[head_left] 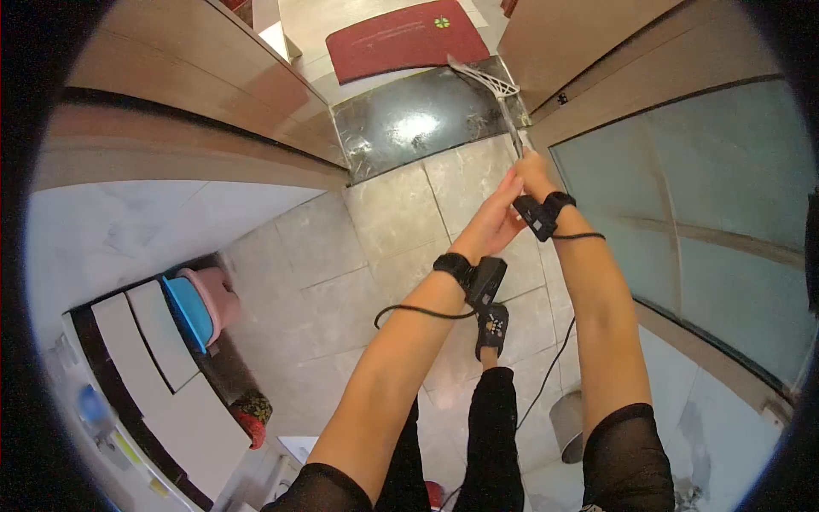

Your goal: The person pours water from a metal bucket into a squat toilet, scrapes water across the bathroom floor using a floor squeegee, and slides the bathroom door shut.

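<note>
My right hand is closed around the handle of a long-handled tool with a pale slotted head. The tool points away from me, its head over the dark doorsill; its exact kind is unclear. Just left of that grip, my left hand has its fingers stretched forward. Their tips come close to the right hand and the handle, and I cannot tell whether they touch. Both wrists carry black straps with small boxes and cables.
A dark stone threshold crosses the doorway, with a red mat beyond it. Frosted glass panels stand on the right. Blue and pink basins lean by a white cabinet on the left. A bin stands at lower right.
</note>
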Available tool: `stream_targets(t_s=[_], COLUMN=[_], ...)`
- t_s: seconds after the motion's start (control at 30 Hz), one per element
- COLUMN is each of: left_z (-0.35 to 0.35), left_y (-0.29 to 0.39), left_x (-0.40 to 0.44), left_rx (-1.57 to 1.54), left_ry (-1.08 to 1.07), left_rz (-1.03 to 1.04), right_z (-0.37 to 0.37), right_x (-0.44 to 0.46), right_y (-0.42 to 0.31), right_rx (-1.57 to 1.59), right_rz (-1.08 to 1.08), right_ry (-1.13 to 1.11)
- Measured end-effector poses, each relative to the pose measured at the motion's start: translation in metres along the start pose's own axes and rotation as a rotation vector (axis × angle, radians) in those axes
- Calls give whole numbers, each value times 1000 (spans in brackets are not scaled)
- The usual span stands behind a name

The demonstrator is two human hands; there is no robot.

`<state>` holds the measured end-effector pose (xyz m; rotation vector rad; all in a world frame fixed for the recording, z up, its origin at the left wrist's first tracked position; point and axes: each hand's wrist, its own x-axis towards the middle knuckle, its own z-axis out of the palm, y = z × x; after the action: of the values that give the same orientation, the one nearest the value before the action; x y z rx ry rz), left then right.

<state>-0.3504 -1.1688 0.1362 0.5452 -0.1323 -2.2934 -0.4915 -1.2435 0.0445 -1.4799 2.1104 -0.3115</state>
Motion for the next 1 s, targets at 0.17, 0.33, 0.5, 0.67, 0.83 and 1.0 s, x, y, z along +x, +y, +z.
stream_targets(t_s=[0.17,0.33,0.5,0.67,0.83,1.0], left_z=[-30,-39,-38,-44,-63,-73], left_y=[-14,-34,-31,-37,-43,-48], left_x=[19,29,48,57,36,37], left_rx=[-113,-110,-144,-106,-58,-27], left_ry=[-66,16,-8,15,65,133], left_rz=[-76,-92,-41,-28,-87,-70], right_z=[-21,-10,-26,-29,-42,-44], right_x=[-28,-3,-1,30,13,41], right_y=[7,61,89,101,101,100], right_rx=[128,-188,-103,-158,-62,-178], right_rz=[112,-113,-156,-236,-158,-194], right_ry=[-170,-66,-30,-12,-37,-51])
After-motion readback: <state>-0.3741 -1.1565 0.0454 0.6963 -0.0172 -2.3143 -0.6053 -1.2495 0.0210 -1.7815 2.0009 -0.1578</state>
